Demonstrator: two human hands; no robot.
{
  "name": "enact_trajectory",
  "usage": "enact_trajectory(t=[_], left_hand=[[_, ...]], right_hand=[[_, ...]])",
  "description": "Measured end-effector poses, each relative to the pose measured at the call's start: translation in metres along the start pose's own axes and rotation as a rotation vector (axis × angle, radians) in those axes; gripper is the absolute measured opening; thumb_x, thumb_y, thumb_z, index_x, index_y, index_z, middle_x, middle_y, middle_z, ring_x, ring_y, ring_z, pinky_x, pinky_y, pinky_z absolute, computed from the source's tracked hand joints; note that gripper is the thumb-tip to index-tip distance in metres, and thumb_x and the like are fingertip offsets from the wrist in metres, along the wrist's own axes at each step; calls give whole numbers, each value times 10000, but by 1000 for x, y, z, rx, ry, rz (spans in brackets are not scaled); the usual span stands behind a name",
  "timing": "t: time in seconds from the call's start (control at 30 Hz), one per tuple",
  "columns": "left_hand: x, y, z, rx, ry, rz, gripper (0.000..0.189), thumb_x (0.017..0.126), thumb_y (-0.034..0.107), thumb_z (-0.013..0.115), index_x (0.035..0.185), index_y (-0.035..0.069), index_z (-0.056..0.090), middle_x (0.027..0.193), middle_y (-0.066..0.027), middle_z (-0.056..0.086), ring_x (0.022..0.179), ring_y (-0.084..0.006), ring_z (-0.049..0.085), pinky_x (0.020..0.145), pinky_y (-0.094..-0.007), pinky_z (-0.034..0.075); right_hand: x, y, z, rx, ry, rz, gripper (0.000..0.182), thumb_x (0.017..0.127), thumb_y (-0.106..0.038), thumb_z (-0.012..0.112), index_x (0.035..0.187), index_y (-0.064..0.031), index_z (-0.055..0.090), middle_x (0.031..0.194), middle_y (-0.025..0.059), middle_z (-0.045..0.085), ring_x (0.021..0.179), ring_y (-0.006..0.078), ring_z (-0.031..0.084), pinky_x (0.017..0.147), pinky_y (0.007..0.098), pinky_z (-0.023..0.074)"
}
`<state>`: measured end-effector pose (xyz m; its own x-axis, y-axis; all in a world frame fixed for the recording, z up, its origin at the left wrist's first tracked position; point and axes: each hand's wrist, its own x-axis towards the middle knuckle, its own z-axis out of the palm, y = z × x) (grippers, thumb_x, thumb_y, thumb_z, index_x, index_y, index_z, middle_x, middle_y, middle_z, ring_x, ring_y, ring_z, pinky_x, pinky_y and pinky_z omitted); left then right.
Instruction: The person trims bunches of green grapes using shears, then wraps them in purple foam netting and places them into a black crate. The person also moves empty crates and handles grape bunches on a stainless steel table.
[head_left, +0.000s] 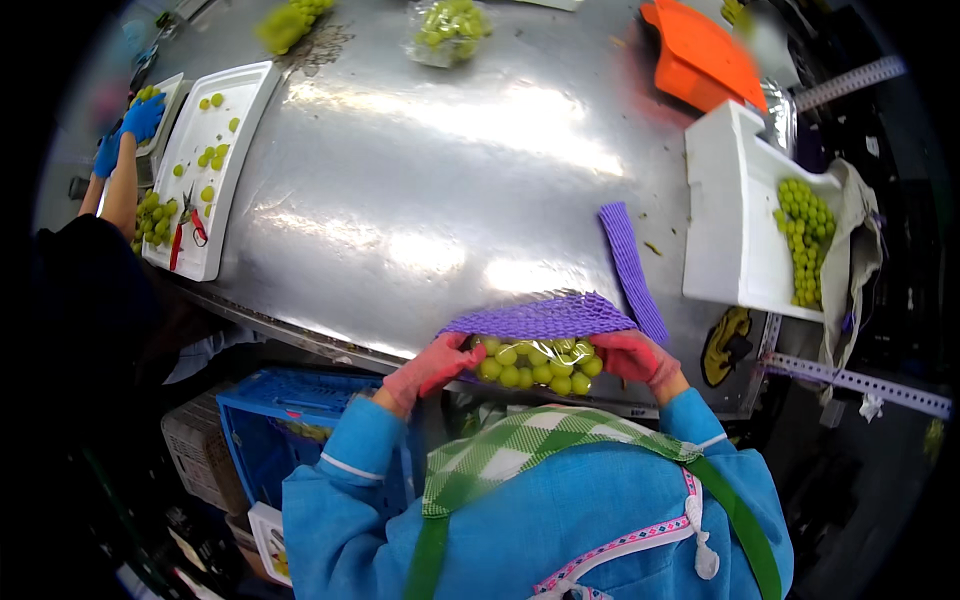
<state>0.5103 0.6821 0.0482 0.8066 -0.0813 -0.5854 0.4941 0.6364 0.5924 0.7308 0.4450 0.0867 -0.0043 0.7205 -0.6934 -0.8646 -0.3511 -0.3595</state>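
Observation:
At the near edge of the metal table, a bunch of green grapes in clear plastic wrap (536, 367) lies between my hands. A purple foam net sleeve (547, 316) is spread along its far side. My left hand (442, 364), in a pink glove, grips the left end of the net and bunch. My right hand (636, 356), gloved alike, holds the right end, its fingertips partly hidden by the net. A second purple foam net (634, 270), flat and folded, lies beyond my right hand.
The metal table (420, 172) carries a white foam box of grapes (716, 217) and an orange plastic tray (701, 56) at right, wrapped grapes (448, 31) at the far side, and a white tray (244, 142) with loose grapes and red-handled snips (178, 236) at left. Beside it, a co-worker's blue-gloved hands (142, 118).

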Motion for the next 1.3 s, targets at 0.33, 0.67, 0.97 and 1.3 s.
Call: enact_trajectory(t=[0.33,0.67,0.97,1.3], left_hand=[[14,3,-3,91,-114,-80,592,766,93,674,1295,-7,427,1264,-96,514,1144,-207,508,983,-342,408],[-5,44,-26,25,-135,-247,474,883,219,557,1283,-17,464,1259,-161,526,1158,-282,521,988,-445,408],[-3,40,-95,-87,-59,56,508,933,453,441,1093,-1,604,1094,-132,634,1024,-273,593,902,-409,443],[-43,118,-58,482,35,-236,519,917,426,492,1061,-61,601,964,-178,655,855,-293,663,805,-380,550]], right_hand=[[5,27,-31,8,-139,-9,332,918,-222,518,1153,10,557,1133,99,596,1037,198,572,898,350,451],[-56,14,-74,-2,-342,-179,484,963,-326,398,1337,-18,393,1303,154,490,1213,264,469,1051,420,342],[-31,89,-12,113,-66,-140,677,886,-468,528,1445,-233,227,1443,100,265,1255,273,384,1041,466,328],[49,64,32,-253,509,-460,567,912,-448,495,1161,60,536,1066,124,603,960,166,529,845,297,422]])
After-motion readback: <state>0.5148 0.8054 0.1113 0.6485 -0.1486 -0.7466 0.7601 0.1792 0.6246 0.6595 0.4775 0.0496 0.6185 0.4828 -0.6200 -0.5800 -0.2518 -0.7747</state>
